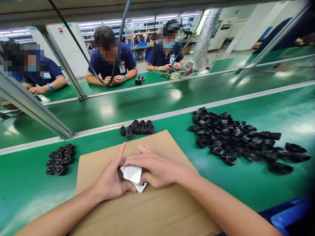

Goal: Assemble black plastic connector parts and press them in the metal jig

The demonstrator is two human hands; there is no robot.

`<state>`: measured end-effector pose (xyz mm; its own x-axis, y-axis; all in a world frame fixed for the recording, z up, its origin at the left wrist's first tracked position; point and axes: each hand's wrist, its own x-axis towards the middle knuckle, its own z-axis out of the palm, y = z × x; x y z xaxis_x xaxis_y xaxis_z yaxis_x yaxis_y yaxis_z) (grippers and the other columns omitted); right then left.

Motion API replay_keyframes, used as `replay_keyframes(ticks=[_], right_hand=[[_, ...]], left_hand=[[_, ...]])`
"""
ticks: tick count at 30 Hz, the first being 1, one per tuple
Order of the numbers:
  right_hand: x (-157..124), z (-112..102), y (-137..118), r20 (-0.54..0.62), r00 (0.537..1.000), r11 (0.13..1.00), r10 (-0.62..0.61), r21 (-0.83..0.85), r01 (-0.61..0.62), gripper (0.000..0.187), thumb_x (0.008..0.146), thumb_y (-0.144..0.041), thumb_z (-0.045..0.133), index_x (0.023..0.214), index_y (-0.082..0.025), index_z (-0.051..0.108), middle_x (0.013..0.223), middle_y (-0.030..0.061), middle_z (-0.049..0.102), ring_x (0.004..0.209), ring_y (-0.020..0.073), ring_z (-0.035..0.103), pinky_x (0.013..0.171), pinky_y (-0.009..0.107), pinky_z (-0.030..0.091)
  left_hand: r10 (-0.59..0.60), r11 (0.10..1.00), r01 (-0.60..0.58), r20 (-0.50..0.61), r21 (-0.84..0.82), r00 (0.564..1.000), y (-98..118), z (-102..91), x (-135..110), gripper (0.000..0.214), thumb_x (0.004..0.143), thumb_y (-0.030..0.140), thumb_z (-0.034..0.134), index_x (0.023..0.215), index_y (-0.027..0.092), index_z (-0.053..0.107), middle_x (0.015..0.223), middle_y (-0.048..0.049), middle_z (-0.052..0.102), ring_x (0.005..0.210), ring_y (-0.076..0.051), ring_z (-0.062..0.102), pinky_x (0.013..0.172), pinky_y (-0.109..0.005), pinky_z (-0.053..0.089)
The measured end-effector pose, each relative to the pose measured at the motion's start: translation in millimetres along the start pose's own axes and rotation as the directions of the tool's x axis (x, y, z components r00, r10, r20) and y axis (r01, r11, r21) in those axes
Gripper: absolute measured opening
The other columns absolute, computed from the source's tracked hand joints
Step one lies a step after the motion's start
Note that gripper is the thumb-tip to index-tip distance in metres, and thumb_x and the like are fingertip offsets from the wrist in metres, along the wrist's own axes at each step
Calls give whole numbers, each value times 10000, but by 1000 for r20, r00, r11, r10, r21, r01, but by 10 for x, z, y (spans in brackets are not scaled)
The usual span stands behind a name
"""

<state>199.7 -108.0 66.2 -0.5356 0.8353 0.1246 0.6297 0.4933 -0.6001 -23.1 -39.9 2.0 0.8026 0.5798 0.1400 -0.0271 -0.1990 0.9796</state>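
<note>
My left hand point(112, 178) and my right hand point(155, 167) meet over a brown cardboard sheet point(147, 209) and both grip a small stack of white flat pieces point(133, 175). The left thumb lies on the lower piece while the left index finger points upward. The right fingers curl over the stack's top edge. A group of small black round parts point(137, 128) stands just beyond the cardboard. Another cluster of black round parts point(59, 159) sits to the left.
A big loose pile of black rubber parts point(236, 137) covers the green bench at right. A green conveyor belt point(147, 101) runs beyond a metal rail. Three people sit working at the far side. A slanted metal strut point(34, 108) rises at left. A blue bin point(287, 218) is at lower right.
</note>
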Motion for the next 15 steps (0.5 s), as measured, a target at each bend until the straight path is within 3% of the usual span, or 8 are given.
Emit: replay_keyframes(ticks=[10,13,15], right_hand=[[28,54,-13,-51,996,997,66,-48,-69,562,871,-38,660,1360,-312,619,996,3,701,904,222,424,876,378,343],[29,63,54,-65,998,996,21,87,-15,627,889,-54,685,1439,-337,580,1095,4,713,986,226,470,910,367,403],[25,63,89,-101,994,979,-38,195,57,716,859,-142,792,1497,-325,525,1249,21,687,1113,233,495,974,368,438]], left_hand=[[-48,964,77,-115,255,992,12,9,-59,1358,730,183,932,1684,332,-23,1281,-77,741,983,-253,736,915,-391,600],[-27,962,61,-131,264,991,-37,5,-54,1364,735,238,944,1686,312,-31,1300,-104,727,1066,-291,728,942,-421,607],[6,965,30,-136,261,991,-81,6,-39,1371,734,296,958,1689,288,-26,1319,-129,709,1124,-317,713,964,-440,604]])
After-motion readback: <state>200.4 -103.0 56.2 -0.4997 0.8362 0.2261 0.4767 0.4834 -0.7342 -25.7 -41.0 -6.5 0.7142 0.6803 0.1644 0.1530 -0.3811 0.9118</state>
